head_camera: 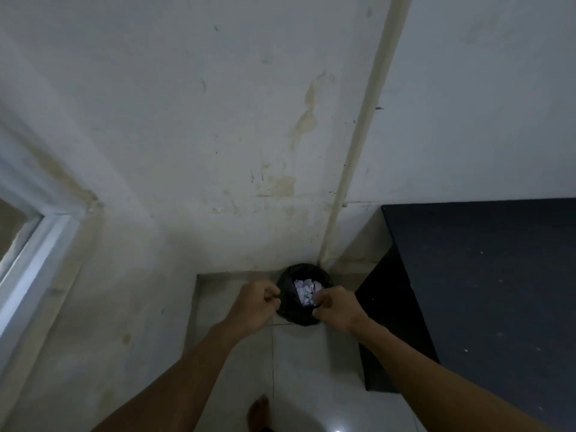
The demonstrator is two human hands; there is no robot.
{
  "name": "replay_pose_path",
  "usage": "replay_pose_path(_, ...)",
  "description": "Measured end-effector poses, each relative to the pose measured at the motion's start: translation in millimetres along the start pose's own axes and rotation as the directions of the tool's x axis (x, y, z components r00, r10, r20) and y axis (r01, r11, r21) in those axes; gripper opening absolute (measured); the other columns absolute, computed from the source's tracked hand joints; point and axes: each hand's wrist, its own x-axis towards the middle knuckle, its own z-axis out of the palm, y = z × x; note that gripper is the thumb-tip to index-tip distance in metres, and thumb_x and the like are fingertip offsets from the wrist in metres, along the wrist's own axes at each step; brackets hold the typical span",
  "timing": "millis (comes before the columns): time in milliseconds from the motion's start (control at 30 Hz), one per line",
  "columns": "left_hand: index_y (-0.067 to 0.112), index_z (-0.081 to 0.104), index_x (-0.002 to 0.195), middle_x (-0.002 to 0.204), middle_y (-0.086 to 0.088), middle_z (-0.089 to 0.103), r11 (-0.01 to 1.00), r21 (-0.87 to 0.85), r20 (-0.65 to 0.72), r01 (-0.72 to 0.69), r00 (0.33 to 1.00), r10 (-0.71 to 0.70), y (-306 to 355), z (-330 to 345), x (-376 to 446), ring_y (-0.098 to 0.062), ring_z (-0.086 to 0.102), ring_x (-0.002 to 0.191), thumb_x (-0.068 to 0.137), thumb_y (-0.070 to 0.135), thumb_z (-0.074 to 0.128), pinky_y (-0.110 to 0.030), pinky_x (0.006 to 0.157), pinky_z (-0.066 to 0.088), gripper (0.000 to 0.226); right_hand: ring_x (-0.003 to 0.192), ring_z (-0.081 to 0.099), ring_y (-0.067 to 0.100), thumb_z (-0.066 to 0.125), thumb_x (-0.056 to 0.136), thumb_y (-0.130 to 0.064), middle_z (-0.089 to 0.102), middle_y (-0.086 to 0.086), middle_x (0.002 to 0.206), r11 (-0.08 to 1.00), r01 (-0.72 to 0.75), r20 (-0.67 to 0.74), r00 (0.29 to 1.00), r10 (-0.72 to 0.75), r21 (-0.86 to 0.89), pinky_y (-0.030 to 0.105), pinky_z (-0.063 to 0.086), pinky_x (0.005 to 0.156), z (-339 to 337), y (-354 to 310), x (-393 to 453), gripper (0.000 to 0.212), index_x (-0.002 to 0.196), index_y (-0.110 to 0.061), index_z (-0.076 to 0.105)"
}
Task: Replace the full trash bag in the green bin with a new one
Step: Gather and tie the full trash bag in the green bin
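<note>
Left hand (255, 302) at nine o'clock, right hand (335, 308) at three — fingers pinch the black bag (288, 286); an uneven pull could spill paper.

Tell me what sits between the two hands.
In the head view, the black trash bag with white paper scraps lies between the left hand and right hand; both pinch its rim.
</note>
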Motion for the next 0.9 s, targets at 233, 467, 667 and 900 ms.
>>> replay_pose_path(233,0.008,0.063,0.115,0.091,-0.004,0.065,0.999,-0.036,0.155,0.019,0.988,-0.013,-34,0,46,-0.011,0.057,0.081,0.085,0.016,0.068,0.001,0.057,0.038,0.031,0.102,0.066,0.015,0.065,0.087,-0.012,0.073,0.010,0.105,0.991,-0.102,-0.075,0.991,0.109,0.081,0.008,0.039,0.080,22,-3,36,0.022,0.106,-0.004,0.073)
replay_pose_path(467,0.004,0.065,0.114,0.087,-0.002,0.065,0.999,-0.027,0.176,0.032,0.984,-0.026,-78,26,102,-0.012,0.058,0.082,0.085,0.014,0.066,0.002,0.061,0.036,0.031,0.105,0.065,0.018,0.065,0.087,-0.010,0.072,0.009,0.107,0.969,-0.169,-0.087,0.979,0.186,0.180,0.018,0.046,0.088,51,30,100,0.024,0.109,-0.006,0.071)
replay_pose_path(667,0.006,0.063,0.114,0.087,-0.002,0.063,0.997,-0.019,0.215,0.070,0.975,-0.064,-154,89,167,-0.012,0.056,0.076,0.087,0.014,0.065,-0.008,0.065,0.042,0.028,0.085,0.060,0.011,0.063,0.087,-0.006,0.072,0.015,0.098,0.949,-0.196,-0.088,0.971,0.224,0.247,0.013,0.041,0.073,106,94,183,0.018,0.099,0.004,0.072)
replay_pose_path(900,0.009,0.063,0.115,0.091,-0.006,0.065,0.991,-0.036,0.161,0.131,0.979,-0.124,-258,195,241,-0.015,0.058,0.080,0.086,0.017,0.067,-0.017,0.064,0.042,0.031,0.088,0.063,0.016,0.066,0.082,-0.002,0.070,0.010,0.090,0.913,-0.212,-0.101,0.960,0.262,0.349,0.019,0.046,0.077,215,189,283,0.015,0.095,-0.005,0.073)
